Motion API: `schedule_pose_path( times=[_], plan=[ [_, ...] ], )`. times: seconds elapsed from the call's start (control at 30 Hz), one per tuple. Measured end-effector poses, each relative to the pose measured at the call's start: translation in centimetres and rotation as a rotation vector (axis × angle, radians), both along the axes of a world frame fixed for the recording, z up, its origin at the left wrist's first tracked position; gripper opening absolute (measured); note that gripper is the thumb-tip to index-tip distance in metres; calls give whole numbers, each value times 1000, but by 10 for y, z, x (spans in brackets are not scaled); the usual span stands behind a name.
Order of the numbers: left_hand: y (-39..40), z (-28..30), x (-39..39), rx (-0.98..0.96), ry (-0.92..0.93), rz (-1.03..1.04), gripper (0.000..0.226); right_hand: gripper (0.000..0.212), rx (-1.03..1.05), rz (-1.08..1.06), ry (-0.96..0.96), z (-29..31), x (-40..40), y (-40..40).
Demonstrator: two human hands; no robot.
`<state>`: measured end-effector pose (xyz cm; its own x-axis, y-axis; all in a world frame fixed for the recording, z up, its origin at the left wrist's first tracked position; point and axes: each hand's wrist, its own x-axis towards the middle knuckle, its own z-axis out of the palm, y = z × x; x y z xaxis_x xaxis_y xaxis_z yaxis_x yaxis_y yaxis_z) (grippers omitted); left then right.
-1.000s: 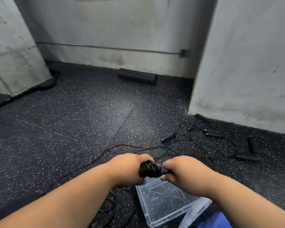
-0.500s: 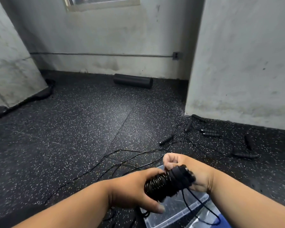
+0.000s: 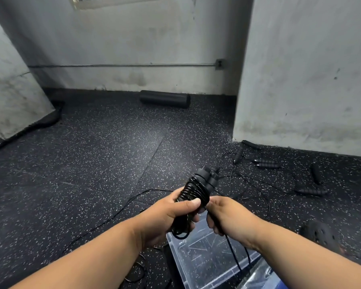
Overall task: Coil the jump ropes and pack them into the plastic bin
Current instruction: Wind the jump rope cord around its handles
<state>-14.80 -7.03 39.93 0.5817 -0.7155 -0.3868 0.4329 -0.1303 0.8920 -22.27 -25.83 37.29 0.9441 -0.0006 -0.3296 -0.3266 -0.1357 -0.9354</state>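
Nearest the camera, a clear rectangular plastic bin (image 3: 204,265) sat on the speckled black rubber floor (image 3: 92,163), w/ nothing visible inside but a loose strand of black cord hanging down over it. Just above the bin, both bare hands worked one black jump rope bundle (image 3: 193,193), i.e. two black handles side by side w/ thin black cord wound round them, tilted up and away. The left hand (image 3: 171,215) had its grip clamped on the lower part of the bundle, thumb across the coils. The right hand (image 3: 227,213) pinched the free cord right beside the bundle, fingers curled round it; the cord ran under that hand and down toward the bin. More slack cord trailed over the floor to the left of the bin.

Farther out, to the right, a tangle of uncoiled black jump ropes (image 3: 267,163) lay spread on the floor near the foot of a grey concrete pillar (image 3: 304,80), handles scattered well apart. Beyond, a black cylindrical foam roller (image 3: 165,99) lay against the back wall (image 3: 133,38), under a thin metal conduit (image 3: 121,65) ending in a small box.
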Motion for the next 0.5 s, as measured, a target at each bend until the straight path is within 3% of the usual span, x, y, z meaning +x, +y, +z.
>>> schedule_pose_path(
  times=[0.23, 0.37, 0.5],
  plan=[
    [-3, 8, 17, 15, 32, 167, 50, 23, -71, 99, 96, 8, -10, -21],
    [-2, 9, 20, 37, -13, 184, 46, 23, -353, 187, -22, 21, -15, -23],
    [-8, 3, 13, 1, 16, 208, 55, 34, -342, 157, -144, 36, -16, -21]
  ],
)
